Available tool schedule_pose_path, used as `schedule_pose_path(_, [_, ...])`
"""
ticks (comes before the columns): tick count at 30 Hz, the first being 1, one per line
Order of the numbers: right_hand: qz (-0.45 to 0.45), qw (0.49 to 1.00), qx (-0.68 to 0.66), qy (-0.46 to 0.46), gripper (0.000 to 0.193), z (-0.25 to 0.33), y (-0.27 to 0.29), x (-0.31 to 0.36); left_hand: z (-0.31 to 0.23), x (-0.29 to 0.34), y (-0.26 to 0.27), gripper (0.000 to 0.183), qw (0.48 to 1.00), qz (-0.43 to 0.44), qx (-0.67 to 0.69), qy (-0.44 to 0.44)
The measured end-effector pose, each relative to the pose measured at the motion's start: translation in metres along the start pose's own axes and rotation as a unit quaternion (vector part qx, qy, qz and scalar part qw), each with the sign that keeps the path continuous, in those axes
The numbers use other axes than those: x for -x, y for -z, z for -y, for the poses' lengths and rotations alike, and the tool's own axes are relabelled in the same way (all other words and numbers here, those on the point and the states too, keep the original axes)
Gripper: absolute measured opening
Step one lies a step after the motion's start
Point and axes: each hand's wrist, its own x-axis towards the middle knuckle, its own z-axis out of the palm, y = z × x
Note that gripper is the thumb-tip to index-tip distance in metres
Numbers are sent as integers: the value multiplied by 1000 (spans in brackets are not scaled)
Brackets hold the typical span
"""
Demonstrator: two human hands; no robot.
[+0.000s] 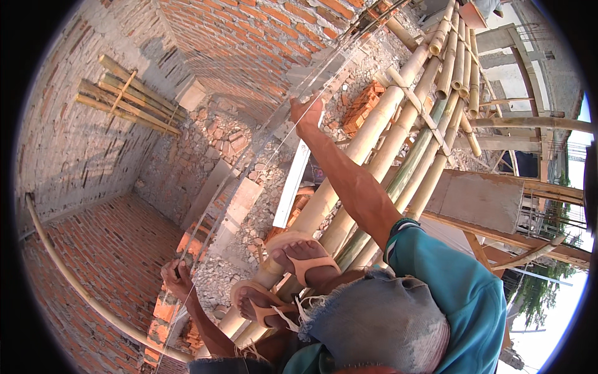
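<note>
Long thin grey rods (255, 149) run slantwise above the brick wall, from upper right to lower left. At their upper stretch my right hand (305, 113) is closed, its fingers curled on a rod; a thin pale line passes across the wrist. Lower left, my left hand (179, 280) is closed beside the rods over the orange brick edge (163, 318). A small dark spot shows between its thumb and fingers; what it holds is unclear. My sandalled feet (305, 258) rest on bamboo poles (349, 168).
Tied bamboo poles form the scaffold, crossed by a lashed cane (423, 112). Below lie rubble (218, 137), stacked orange bricks (364, 106) and a white metal bar (291, 187). A brick wall (249, 43) rises beyond; a curved bamboo pole (81, 293) stands left.
</note>
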Motion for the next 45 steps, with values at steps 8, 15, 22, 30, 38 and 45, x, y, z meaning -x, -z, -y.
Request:
schedule_pose_path(8, [401,726,314,462,48,32,22,12,-3,2,-2,19,1000,-11,-11,-19])
schedule_pose_path(15, [465,689,190,522,46,57,13,13,5,-2,44,18,995,-31,-82,-44])
schedule_pose_path(22, [411,696,171,564,51,73,16,71,43,-21,85,27,966,-132,-215,-62])
schedule_pose_path(30, [417,686,245,544,62,96,25,62,51,-37,86,26,982,-44,-148,-105])
schedule_pose_path(38, [430,676,249,545,61,107,12,53,44,-58,91,31,991,-82,-90,-56])
schedule_pose_path(45, [459,657,290,522,63,139,17,33,45,-65,78,38,995,-17,-80,-61])
